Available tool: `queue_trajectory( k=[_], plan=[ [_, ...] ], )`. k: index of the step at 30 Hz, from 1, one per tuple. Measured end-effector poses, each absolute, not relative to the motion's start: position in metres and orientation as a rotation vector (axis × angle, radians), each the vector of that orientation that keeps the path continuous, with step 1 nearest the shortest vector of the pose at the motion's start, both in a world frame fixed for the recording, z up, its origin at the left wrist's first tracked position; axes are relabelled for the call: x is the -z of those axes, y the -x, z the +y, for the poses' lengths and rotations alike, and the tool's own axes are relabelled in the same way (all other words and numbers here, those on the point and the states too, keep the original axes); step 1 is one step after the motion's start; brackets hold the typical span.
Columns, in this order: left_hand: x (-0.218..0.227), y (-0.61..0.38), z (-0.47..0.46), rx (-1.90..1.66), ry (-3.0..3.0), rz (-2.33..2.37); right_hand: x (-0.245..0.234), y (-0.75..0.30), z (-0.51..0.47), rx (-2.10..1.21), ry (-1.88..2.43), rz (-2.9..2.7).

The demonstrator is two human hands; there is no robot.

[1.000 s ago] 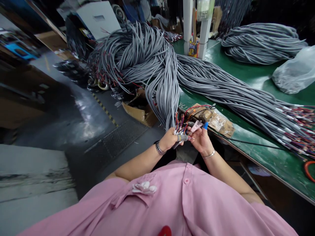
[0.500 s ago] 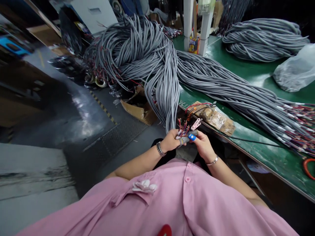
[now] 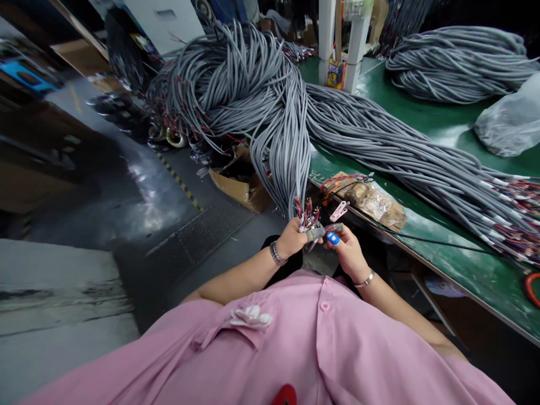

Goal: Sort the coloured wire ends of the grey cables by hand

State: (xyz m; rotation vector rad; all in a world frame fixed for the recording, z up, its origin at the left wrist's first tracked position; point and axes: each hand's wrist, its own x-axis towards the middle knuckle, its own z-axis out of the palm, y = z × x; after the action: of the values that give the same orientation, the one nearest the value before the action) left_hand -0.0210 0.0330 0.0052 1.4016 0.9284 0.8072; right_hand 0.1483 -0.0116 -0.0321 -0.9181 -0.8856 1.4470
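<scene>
My left hand [image 3: 292, 237] is closed around a bundle of grey cables, whose stripped ends show as thin coloured wires [image 3: 310, 214] above the fingers. Grey wrapping covers its thumb. Just to the right, my right hand [image 3: 352, 256] has its thumb and finger pinched together close to the left thumb. A blue cover [image 3: 333, 238] sits on the right thumb, and grey wrapping is on a finger. What lies inside that pinch is too small to make out. Beyond the right fingers, a pink clip [image 3: 338, 211] is at the edge of the table.
Long grey cables [image 3: 379, 138] stretch across the green table [image 3: 447, 244], with a large heap [image 3: 236, 79] at its left end. A coil [image 3: 459, 64] and a plastic bag [image 3: 508, 124] lie at the back right. A taped wooden block [image 3: 371, 199] is near the edge; an open carton [image 3: 236, 185] stands below.
The coloured wires stand more upright and spread above my left hand. My right fingers have drawn slightly away from them, toward the left thumb tip. The whole view has shifted a little.
</scene>
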Motion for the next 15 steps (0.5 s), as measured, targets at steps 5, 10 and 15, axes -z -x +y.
queue_trajectory(
  k=[5,10,15],
  plan=[
    [-0.003,0.023,0.036,-0.739,-1.477,0.922,0.026,-0.144,-0.008,-1.364,0.999,-0.908],
    [-0.001,0.028,0.037,-0.645,-1.557,0.924,0.018,-0.144,-0.004,-1.343,0.988,-1.086],
    [0.001,0.026,0.035,-0.795,-1.427,0.929,0.015,-0.142,-0.001,-1.382,1.022,-0.970]
  ],
)
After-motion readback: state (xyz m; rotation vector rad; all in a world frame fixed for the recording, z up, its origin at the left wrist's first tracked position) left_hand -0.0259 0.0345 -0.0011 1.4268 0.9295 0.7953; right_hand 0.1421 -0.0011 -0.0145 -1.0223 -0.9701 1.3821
